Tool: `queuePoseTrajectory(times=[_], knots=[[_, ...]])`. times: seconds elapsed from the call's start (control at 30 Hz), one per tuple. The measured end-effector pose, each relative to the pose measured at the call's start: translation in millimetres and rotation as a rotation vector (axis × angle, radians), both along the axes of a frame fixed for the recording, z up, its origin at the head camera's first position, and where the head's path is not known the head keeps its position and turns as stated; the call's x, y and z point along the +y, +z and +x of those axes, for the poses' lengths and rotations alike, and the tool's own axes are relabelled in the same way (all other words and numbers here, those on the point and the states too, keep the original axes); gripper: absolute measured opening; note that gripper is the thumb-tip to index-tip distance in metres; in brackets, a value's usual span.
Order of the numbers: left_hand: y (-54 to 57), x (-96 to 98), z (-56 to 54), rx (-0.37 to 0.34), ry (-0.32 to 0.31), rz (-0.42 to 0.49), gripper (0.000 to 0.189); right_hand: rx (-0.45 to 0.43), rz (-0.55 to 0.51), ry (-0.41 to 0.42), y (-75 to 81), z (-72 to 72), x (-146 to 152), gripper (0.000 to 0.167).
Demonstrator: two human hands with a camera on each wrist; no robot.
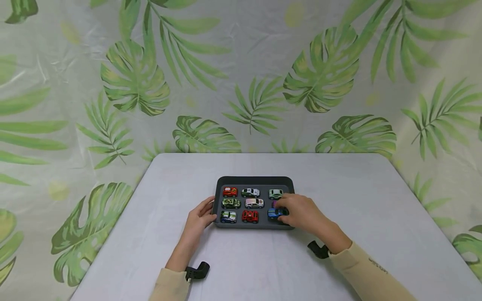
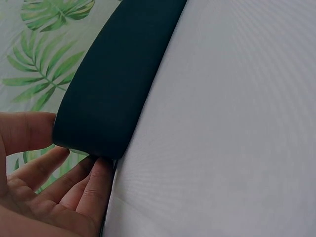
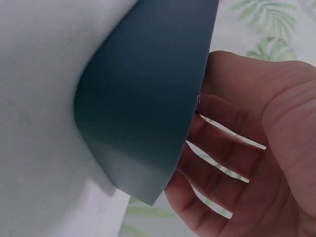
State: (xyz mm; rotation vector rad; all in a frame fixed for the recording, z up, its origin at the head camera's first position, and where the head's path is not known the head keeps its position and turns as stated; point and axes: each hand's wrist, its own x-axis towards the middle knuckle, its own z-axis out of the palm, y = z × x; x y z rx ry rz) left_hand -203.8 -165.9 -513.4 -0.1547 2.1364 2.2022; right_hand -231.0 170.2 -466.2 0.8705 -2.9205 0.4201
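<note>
A dark grey rectangular tray (image 1: 263, 225) holds several small toy cars in rows. My left hand (image 1: 197, 217) grips the tray's left side, its thumb at the rim and its fingers along the outer wall. Over the tray's right end, my right hand (image 1: 303, 212) pinches a blue toy car (image 1: 276, 213) between thumb and fingers. Just beyond that car, a purple toy car (image 1: 274, 204) is mostly hidden by the fingers. A pale green toy car (image 1: 275, 194) sits at the far right. In the right wrist view the fingertips disappear behind the tray wall (image 3: 143, 89).
Red (image 1: 230, 192), green-and-white (image 1: 250, 192), camouflage (image 1: 231, 203), pale patterned (image 1: 254, 203), striped (image 1: 228, 217) and second red toy cars (image 1: 250, 216) stand in the tray's left and middle columns. A white cloth-covered table (image 1: 339, 179) lies beneath, with a leaf-print curtain (image 1: 260, 62) behind.
</note>
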Motion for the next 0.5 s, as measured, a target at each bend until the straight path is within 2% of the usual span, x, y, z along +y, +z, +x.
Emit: queuePoseTrajectory(times=[0.5], knots=[[-1.1, -0.5, -0.2, 0.006, -0.004, -0.003, 0.062, 0.010, 0.011, 0.006, -0.5, 0.3, 0.7, 0.035]])
